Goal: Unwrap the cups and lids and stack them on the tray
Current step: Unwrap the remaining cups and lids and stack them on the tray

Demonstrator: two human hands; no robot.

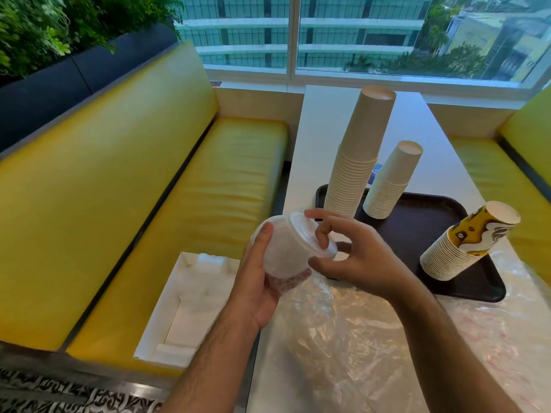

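beside tray (465, 289), cup stacks (351, 171), plastic wrap (357, 347)

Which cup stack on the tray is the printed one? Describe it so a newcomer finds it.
Find the dark tray on the white table. Three upside-down cup stacks stand on it; take the one at its right edge. That printed stack has yellow patterned cups, while the tall stack and short stack are plain white.

1. One view only, head-worn; it looked forward and steeply down from above the table's (325, 120) near edge.
2. It faced the window (357, 34) beyond the table's far edge.
3. Close range: left hand (259, 281) and right hand (354, 257) sat mid-frame, forearms entering from the bottom edge.
4. Wide-angle lens; the yellow bench (149, 204) bowed along the left side.
5. No second view to share the scene with.
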